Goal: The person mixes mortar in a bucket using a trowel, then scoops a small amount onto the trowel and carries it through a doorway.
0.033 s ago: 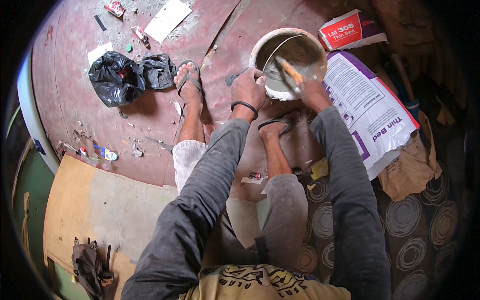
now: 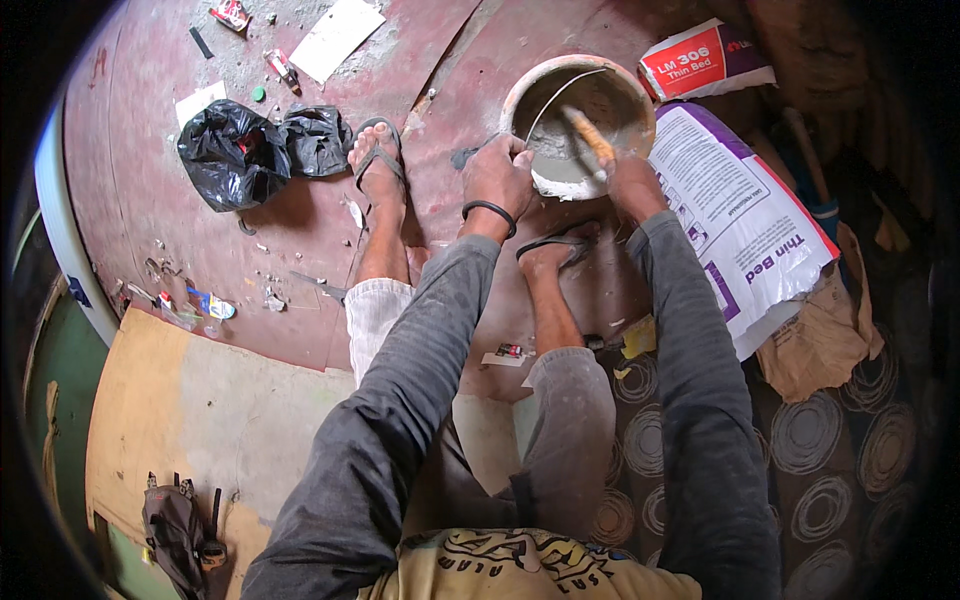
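Note:
A round, pale bucket (image 2: 645,90) with a mortar-smeared rim stands on the floor just beyond my feet. Wet grey mortar (image 2: 560,172) lies inside it. My left hand (image 2: 497,182) is closed at its near left rim, gripping the lower end of the thin wire handle (image 2: 540,112). Over the near right rim, my right hand (image 2: 636,188) is closed round a tool with an orange-brown wooden handle (image 2: 590,136). That handle slants across the bucket's mouth; the tool's working end cannot be made out.
Right of the bucket lie a white and purple powder bag (image 2: 735,215) and a red-topped bag piece (image 2: 700,65). Crumpled brown paper (image 2: 825,340) sits nearby. Black plastic bags (image 2: 235,155) lie left of my sandalled foot (image 2: 378,165). A dark backpack (image 2: 175,535) rests at lower left.
My right hand and the wooden handle have shifted slightly to the right over the bucket. My left hand and the bucket stay in place.

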Demonstrator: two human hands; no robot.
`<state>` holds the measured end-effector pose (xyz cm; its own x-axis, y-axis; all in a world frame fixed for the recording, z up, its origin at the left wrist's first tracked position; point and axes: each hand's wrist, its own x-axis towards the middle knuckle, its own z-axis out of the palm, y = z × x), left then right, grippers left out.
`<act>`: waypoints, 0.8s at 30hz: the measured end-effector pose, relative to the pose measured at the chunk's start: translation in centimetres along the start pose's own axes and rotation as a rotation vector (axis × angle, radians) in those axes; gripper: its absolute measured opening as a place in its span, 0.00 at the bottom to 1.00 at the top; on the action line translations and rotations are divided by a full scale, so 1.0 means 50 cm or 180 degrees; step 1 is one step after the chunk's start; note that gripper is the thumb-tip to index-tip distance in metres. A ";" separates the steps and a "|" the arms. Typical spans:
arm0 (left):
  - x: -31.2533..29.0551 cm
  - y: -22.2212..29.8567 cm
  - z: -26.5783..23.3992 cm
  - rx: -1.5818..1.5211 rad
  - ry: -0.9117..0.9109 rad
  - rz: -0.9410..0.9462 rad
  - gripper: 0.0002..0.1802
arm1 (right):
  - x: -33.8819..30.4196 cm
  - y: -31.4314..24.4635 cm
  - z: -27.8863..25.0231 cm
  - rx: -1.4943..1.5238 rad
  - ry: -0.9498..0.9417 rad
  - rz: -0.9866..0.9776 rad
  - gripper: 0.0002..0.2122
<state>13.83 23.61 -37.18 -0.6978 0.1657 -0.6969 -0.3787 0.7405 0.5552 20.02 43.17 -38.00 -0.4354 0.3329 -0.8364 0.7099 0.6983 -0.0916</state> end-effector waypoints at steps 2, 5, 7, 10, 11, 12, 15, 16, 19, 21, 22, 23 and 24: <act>0.000 0.006 0.005 -0.0029 -0.0018 -0.0034 0.09 | 0.011 0.020 0.022 -0.0211 -0.0059 0.0211 0.18; 0.005 0.008 0.001 -0.0182 -0.0149 -0.0163 0.09 | 0.013 0.013 0.052 -0.0902 -0.0491 -0.0272 0.16; 0.003 -0.001 -0.005 -0.0039 -0.0134 -0.0132 0.09 | 0.017 -0.007 0.020 -0.0370 -0.0292 0.0058 0.16; 0.003 -0.002 -0.001 -0.0081 -0.0113 -0.0073 0.09 | 0.014 -0.018 0.003 -0.0297 -0.0231 0.0323 0.17; 0.006 0.004 0.009 -0.0160 -0.0128 -0.0029 0.09 | 0.022 0.009 0.035 -0.0518 -0.0270 0.0207 0.18; 0.006 -0.003 0.004 -0.0158 -0.0102 -0.0049 0.09 | 0.015 -0.010 0.051 -0.0693 -0.0356 0.0048 0.19; 0.007 -0.013 0.000 -0.0125 -0.0058 -0.0028 0.09 | 0.011 -0.012 0.025 -0.0288 -0.0230 0.0051 0.19; 0.008 -0.007 0.012 -0.0108 -0.0073 0.0104 0.09 | 0.017 0.012 -0.001 -0.0040 -0.0063 0.0277 0.19; 0.013 -0.011 0.028 -0.0263 -0.0130 0.0324 0.09 | 0.070 0.122 0.121 -0.1010 -0.0187 -0.0161 0.16; 0.019 -0.072 -0.013 -0.0408 -0.0071 0.0014 0.09 | -0.001 -0.047 0.052 -0.0319 -0.0534 -0.0036 0.16; 0.013 -0.048 -0.004 -0.0436 -0.0140 0.0018 0.09 | -0.006 -0.034 0.017 -0.0093 -0.0542 0.0110 0.16; 0.010 -0.026 0.000 -0.0454 -0.0197 0.0014 0.09 | -0.008 -0.021 -0.001 0.0137 -0.0553 0.0240 0.16; 0.006 -0.003 0.007 -0.0480 -0.0243 0.0015 0.09 | -0.005 0.004 0.008 0.0135 -0.0330 0.0481 0.16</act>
<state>13.91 23.77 -37.63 -0.6538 0.2221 -0.7234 -0.4664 0.6345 0.6163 20.49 42.95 -38.03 -0.2641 0.3634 -0.8934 0.7865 0.6173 0.0185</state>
